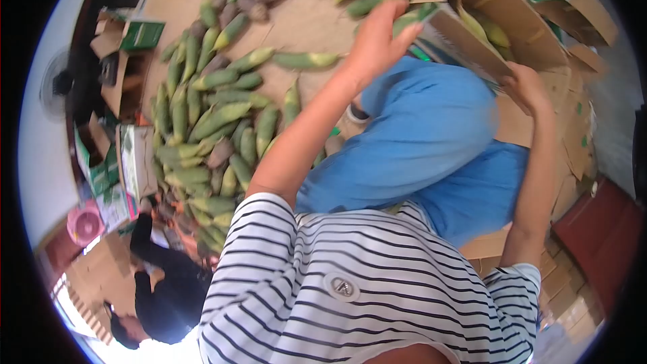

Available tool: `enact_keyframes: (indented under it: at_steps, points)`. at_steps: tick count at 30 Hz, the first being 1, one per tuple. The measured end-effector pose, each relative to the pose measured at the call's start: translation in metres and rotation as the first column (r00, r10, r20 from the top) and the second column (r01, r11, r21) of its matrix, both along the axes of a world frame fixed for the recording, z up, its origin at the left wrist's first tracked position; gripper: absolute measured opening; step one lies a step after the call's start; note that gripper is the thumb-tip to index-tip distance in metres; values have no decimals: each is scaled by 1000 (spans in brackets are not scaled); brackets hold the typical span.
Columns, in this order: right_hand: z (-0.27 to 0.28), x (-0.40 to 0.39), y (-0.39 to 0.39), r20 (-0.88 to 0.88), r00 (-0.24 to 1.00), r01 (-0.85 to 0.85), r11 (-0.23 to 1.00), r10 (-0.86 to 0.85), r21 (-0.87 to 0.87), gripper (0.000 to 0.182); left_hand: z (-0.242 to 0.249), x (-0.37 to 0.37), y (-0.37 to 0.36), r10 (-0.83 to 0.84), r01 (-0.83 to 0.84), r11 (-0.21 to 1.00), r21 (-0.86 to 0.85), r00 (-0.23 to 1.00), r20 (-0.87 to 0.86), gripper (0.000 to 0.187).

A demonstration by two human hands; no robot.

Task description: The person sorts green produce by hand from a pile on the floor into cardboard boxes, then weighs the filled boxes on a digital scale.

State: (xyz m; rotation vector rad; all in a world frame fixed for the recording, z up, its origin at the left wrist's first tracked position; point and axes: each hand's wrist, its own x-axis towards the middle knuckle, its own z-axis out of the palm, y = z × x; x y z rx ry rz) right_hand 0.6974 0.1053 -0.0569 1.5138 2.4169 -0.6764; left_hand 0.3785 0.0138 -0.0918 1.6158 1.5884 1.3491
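"Fingers first: how are they held?"

"The left hand [379, 39] has its thumb apart from the other fingers, over green produce [406, 21]; blur hides whether they touch. The right hand [529, 89] curls its fingers on the near edge of the open cardboard box [465, 39]."

"Where is the produce?"

"Yellow-green pieces [495, 32] lie inside that box. A large spread of green and brownish pieces [226, 118] covers the floor, left of the blue trousers [421, 128]."

"Anyone else?"

"A person in black [174, 296], well apart."
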Motion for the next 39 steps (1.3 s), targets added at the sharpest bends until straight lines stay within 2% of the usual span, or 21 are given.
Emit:
enact_keyframes:
  at_steps: [2, 3, 6, 7, 8, 9, 10, 12, 16, 19, 22, 23, 25, 27, 29, 31, 34, 35, 37, 39]
  points:
    - [-3, -1, -1, -87, 996, -12, 999, 8, -42, 28, -46, -23, -59, -24, 12, 922, -387, 999, -26, 40]
    - [1, -6, -1, -105, 994, 14, 996, -24, -89, 28, -72, -35, -91, -13, -28, 876, -482, 997, -82, 41]
    - [-4, 2, 3, -42, 998, -38, 999, 37, -7, 29, -145, -71, -191, 48, -184, 700, -690, 976, -211, 42]
    - [-4, 3, 3, -11, 999, -50, 999, 50, 20, 29, -168, -87, -227, 48, -244, 718, -652, 952, -304, 40]
    - [-5, 4, 2, 19, 998, -63, 997, 62, 45, 30, -181, -104, -254, 88, -311, 636, -707, 939, -334, 42]
    - [-5, 3, 3, 45, 996, -77, 994, 74, 74, 30, -184, -117, -276, 147, -419, 611, -671, 894, -424, 42]
    - [-5, 3, 4, 7, 999, -54, 997, 54, 47, 31, -184, -129, -294, 201, -521, 580, -627, 837, -509, 43]
    - [-5, 2, 4, -64, 998, -15, 1000, 13, -24, 31, -189, -150, -325, 138, -630, 459, -627, 747, -650, 42]
    - [-3, 1, 8, 43, 999, -21, 999, 23, -47, 35, -197, -167, -346, 62, -536, 401, -743, 825, -562, 42]
    - [-3, 1, 9, 110, 994, -20, 1000, 20, -2, 39, -216, -162, -333, 107, -462, 536, -706, 867, -486, 46]
    - [3, -5, 5, 99, 995, -5, 999, 1, 34, 43, -241, -154, -302, 282, -427, 489, -760, 903, -325, 55]
    - [-4, -2, 7, 76, 997, -17, 998, 12, 66, 45, -252, -153, -298, 295, -423, 467, -776, 902, -315, 59]
    - [-3, 7, 2, 72, 997, -12, 991, 3, 135, 47, -304, -165, -298, 296, -389, 447, -806, 914, -276, 66]
    - [6, -4, -4, 73, 997, 1, 991, -11, 136, 48, -337, -174, -296, 307, -403, 356, -843, 903, -302, 75]
    - [15, -12, -5, 79, 996, 24, 995, -31, 94, 47, -284, -162, -266, 275, -392, 201, -898, 902, -332, 72]
    - [21, -14, -7, 104, 993, 54, 997, -60, 58, 46, -293, -164, -262, 268, -264, 268, -927, 944, -191, 65]
    - [15, -2, -6, 43, 997, 62, 992, -67, 106, 38, -273, -154, -261, 337, -375, 295, -879, 901, -272, 54]
    - [13, 1, -4, 75, 995, 57, 993, -65, 106, 36, -267, -152, -261, 475, -284, 296, -912, 872, -117, 50]
    - [9, 7, -1, 133, 989, 50, 994, -62, 97, 33, -259, -152, -262, 697, -96, 330, -939, 696, 174, 43]
    - [12, 7, -4, 109, 992, 42, 989, -57, 139, 32, -231, -146, -255, 703, 18, 462, -887, 601, 379, 33]
